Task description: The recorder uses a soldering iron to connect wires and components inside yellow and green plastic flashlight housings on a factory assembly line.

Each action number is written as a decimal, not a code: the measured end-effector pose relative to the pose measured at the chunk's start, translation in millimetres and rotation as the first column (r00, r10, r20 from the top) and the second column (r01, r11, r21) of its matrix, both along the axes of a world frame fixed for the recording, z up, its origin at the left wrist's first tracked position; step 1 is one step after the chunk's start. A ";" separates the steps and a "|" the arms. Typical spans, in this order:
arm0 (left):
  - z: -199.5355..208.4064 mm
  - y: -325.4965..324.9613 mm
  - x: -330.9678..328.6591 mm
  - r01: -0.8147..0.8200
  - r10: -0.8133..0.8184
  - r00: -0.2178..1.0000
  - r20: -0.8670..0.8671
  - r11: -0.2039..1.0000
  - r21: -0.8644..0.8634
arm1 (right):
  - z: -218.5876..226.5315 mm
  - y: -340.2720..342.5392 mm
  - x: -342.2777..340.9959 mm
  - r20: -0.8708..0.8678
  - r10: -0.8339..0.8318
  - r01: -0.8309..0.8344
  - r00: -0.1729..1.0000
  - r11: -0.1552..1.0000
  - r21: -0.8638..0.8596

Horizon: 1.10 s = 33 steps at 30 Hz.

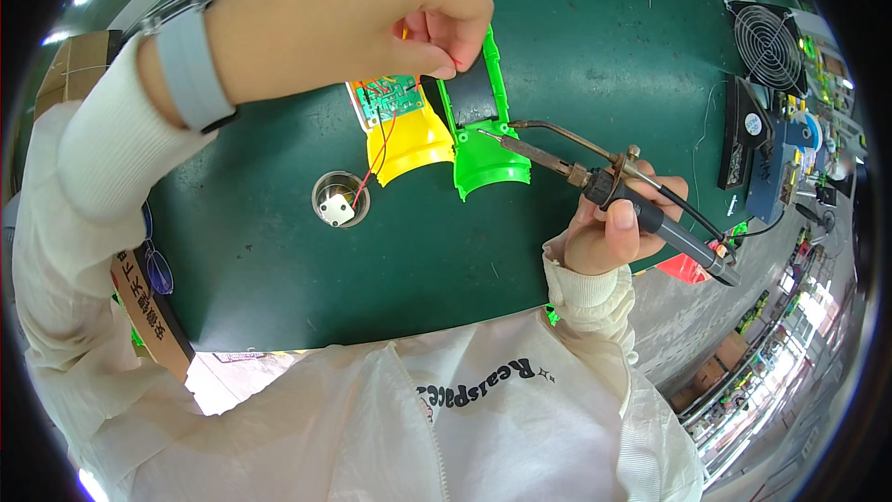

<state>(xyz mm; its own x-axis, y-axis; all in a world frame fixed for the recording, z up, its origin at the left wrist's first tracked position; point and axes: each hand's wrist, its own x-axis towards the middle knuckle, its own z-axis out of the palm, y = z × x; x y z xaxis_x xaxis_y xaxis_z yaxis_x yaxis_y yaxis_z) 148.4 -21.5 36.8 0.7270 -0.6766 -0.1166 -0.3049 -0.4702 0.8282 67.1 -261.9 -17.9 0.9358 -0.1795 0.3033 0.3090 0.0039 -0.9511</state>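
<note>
My left hand (432,14) reaches over the upper part of a green plastic housing half (492,163), thumb and fingers pinched together. A bit of red wire (457,63) shows at the fingertips. A dark flat piece (474,98) lies inside the green half. To its left is a yellow housing half (409,149) with a green circuit board (388,102) and several thin wires, partly under my left hand. My right hand (618,232) grips a soldering iron (674,232) with a solder feed tube (557,130); its tip points left, over the green half.
A round metal cup (319,204) holds a white square part (336,209) with red and black wires. At the right edge stand a fan with a wire guard (767,46), a black device (746,130) and a blue box (788,163). Glasses (160,270) and a cardboard box (149,316) are at left.
</note>
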 end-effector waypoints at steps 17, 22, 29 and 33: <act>-28.6 -4.7 -3.8 0.152 -0.145 0.911 0.387 0.988 0.013 | -2.2 -0.6 -1.0 0.022 0.055 -0.054 0.998 0.998 -0.032; -25.2 -13.2 1.9 0.192 -0.243 0.910 0.337 0.965 0.178 | -7.9 -1.7 0.6 0.085 0.068 -0.060 0.994 0.993 -0.097; -15.2 -20.2 -0.5 0.141 -0.183 0.923 0.339 0.979 0.145 | -7.1 0.2 0.2 0.048 0.040 -0.036 0.998 0.995 -0.091; -7.2 -21.3 3.2 0.167 -0.216 0.962 0.169 0.950 0.265 | -3.1 8.0 1.1 0.073 0.016 -0.007 0.997 0.991 -0.130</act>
<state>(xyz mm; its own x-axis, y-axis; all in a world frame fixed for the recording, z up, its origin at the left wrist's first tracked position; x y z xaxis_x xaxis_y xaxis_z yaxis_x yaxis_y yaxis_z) 151.5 -42.9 29.5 0.6119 -0.7730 -0.1675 -0.5515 -0.5688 0.6102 68.3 -253.8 -21.0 0.9118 -0.1234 0.3917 0.3791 -0.1139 -0.9183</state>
